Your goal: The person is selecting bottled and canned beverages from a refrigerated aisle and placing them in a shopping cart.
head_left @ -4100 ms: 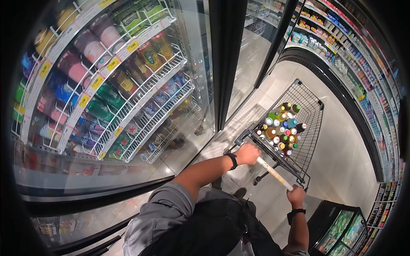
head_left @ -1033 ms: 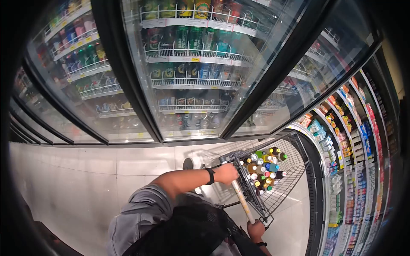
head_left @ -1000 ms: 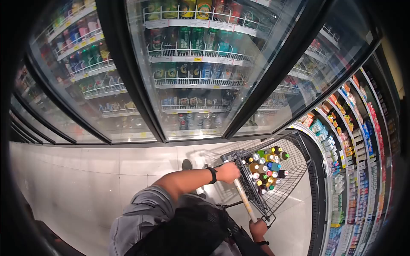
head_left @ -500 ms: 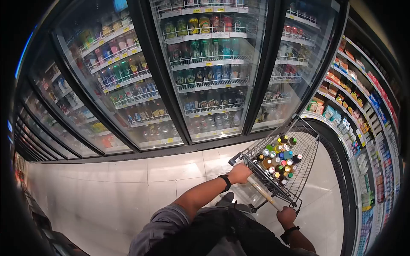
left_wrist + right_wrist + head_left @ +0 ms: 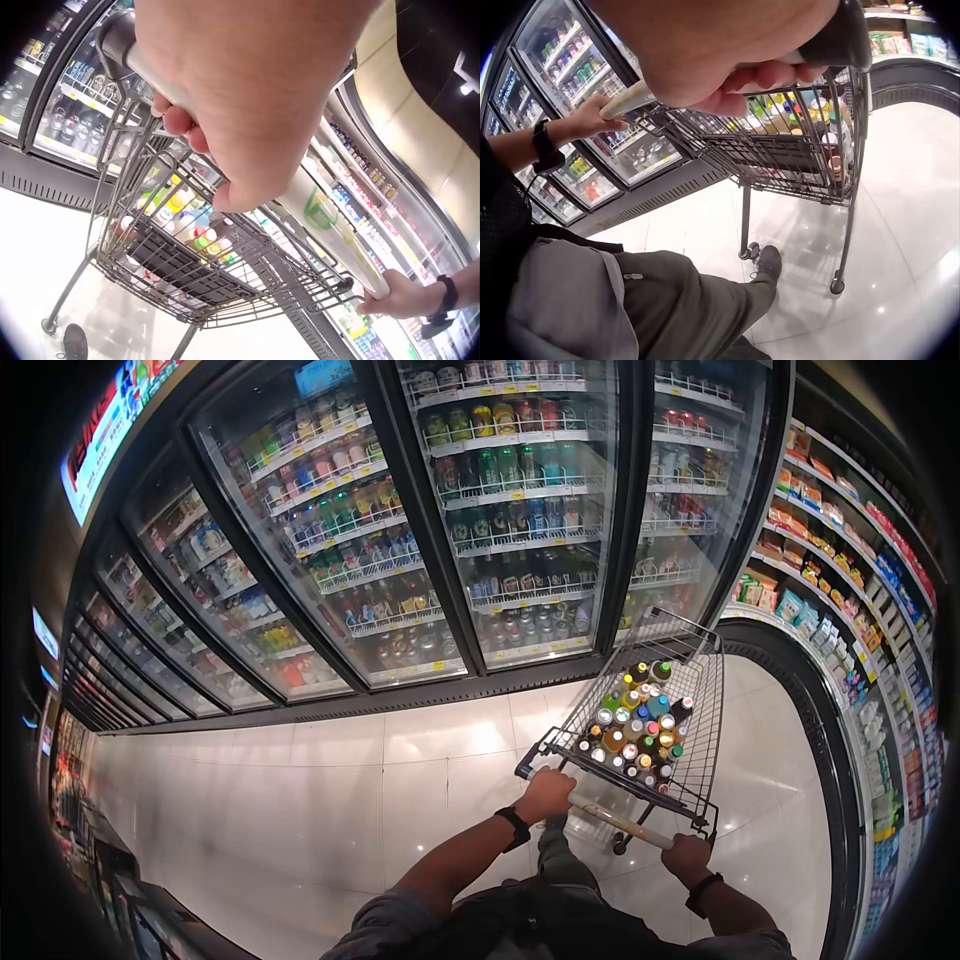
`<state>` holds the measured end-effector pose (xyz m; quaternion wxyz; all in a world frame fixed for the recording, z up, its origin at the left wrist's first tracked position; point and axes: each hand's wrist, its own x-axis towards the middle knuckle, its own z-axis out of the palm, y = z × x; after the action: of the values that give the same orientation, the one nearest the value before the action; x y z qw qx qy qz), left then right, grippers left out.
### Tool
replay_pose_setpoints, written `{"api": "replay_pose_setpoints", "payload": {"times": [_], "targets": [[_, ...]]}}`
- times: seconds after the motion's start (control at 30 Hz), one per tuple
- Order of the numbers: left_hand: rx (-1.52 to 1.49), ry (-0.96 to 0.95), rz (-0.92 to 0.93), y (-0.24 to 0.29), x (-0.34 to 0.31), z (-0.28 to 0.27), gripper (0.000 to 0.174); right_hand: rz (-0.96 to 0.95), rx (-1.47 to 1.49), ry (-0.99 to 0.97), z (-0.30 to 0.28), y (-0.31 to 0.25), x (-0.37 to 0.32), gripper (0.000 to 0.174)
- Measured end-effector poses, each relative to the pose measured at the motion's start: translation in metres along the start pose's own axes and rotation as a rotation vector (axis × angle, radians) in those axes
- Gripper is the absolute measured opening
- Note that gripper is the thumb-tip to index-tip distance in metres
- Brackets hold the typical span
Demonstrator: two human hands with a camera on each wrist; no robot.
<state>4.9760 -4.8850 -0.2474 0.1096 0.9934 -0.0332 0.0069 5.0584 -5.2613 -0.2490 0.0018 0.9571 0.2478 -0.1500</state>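
Both hands grip the pale handle [image 5: 622, 819] of a wire shopping cart [image 5: 706, 732]. The left hand [image 5: 547, 796] holds its left end, fingers curled under the bar as the left wrist view shows. Toward the right end the right hand [image 5: 687, 857] wraps round the same bar, close to the dark end piece [image 5: 840, 37] in the right wrist view. Inside the basket, several capped bottles [image 5: 640, 722] stand packed together near the handle side, with caps of white, yellow, green and blue. The front part of the basket shows bare wire.
Glass-doored drink coolers [image 5: 520, 510] line the wall ahead and to the left. An open shelf case [image 5: 840, 560] curves along the right, with a dark bumper base [image 5: 815, 730]. Pale tiled floor [image 5: 300, 790] stretches left. Dark fixtures [image 5: 130, 880] stand at the lower left.
Both hands have kept their grip on the handle. The cart has turned to point more toward the coolers, and the view has swung back, showing more of the coolers and the aisle on the left.
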Motion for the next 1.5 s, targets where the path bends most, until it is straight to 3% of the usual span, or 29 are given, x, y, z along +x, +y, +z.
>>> {"api": "replay_pose_setpoints", "payload": {"times": [0.23, 0.33, 0.47, 0.53, 0.57, 0.63, 0.7, 0.77, 0.8, 0.83, 0.9, 0.97, 1.03, 1.2, 1.33, 1.4, 1.5], "targets": [[-0.075, -0.211, -0.228, 0.043, -0.081, -0.008, 0.025, -0.180, -0.050, -0.181, -0.020, 0.002, -0.023, 0.028], [-0.165, -0.540, -0.273, 0.057, -0.093, -0.029, 0.039, -0.269, -0.038, -0.270, -0.020, 0.009, -0.024, 0.027], [-0.334, -0.739, -0.167, 0.052, -0.102, -0.015, 0.047, -0.380, -0.087, -0.405, -0.024, 0.017, -0.016, 0.032], [-0.632, -1.123, -0.350, 0.058, -0.106, -0.005, 0.046, -0.425, -0.093, -0.449, -0.027, 0.021, -0.009, 0.031], [-0.645, -1.127, -0.357, 0.057, -0.119, 0.014, 0.046, -0.464, -0.093, -0.480, -0.028, 0.022, -0.005, 0.031], [-0.722, -0.854, -0.012, 0.055, -0.142, 0.036, 0.041, -0.501, -0.109, -0.545, -0.041, 0.016, 0.006, 0.030], [-0.780, -0.878, 0.023, 0.063, -0.151, 0.030, 0.035, -0.534, -0.129, -0.614, -0.051, 0.009, 0.020, 0.029], [-0.946, -0.655, -0.184, 0.069, -0.163, 0.028, 0.034, -0.623, -0.134, -0.632, -0.057, 0.006, 0.033, 0.025], [-0.973, -0.657, -0.179, 0.073, -0.165, 0.024, 0.034, -0.652, -0.121, -0.617, -0.058, 0.005, 0.040, 0.021], [-0.960, -0.671, -0.257, 0.075, -0.166, 0.018, 0.036, -0.854, 0.000, -0.448, -0.044, 0.013, 0.048, 0.018], [-0.976, -0.686, -0.336, 0.085, -0.166, 0.012, 0.038, -0.788, -0.160, -0.569, -0.047, 0.007, 0.063, 0.017], [-0.779, -0.631, -0.380, 0.094, -0.169, 0.009, 0.044, -0.819, -0.166, -0.615, -0.051, -0.002, 0.081, 0.018], [-0.771, -0.699, -0.475, 0.098, -0.166, -0.003, 0.051, -0.842, -0.200, -0.753, -0.056, -0.014, 0.097, 0.024], [-0.822, -0.637, -0.747, 0.109, -0.157, -0.036, 0.055, -1.001, -0.220, -0.785, -0.064, -0.036, 0.126, 0.029], [-0.771, -0.606, -0.732, 0.118, -0.192, 0.014, 0.051, -1.149, -0.183, -0.763, -0.075, -0.056, 0.144, 0.033], [-0.703, -0.504, -0.781, 0.122, -0.198, 0.019, 0.033, -1.161, -0.219, -0.757, -0.069, -0.064, 0.153, 0.033], [-0.761, -0.524, -0.844, 0.127, -0.203, 0.026, 0.042, -1.164, -0.278, -0.766, -0.076, -0.080, 0.165, 0.032]]}}
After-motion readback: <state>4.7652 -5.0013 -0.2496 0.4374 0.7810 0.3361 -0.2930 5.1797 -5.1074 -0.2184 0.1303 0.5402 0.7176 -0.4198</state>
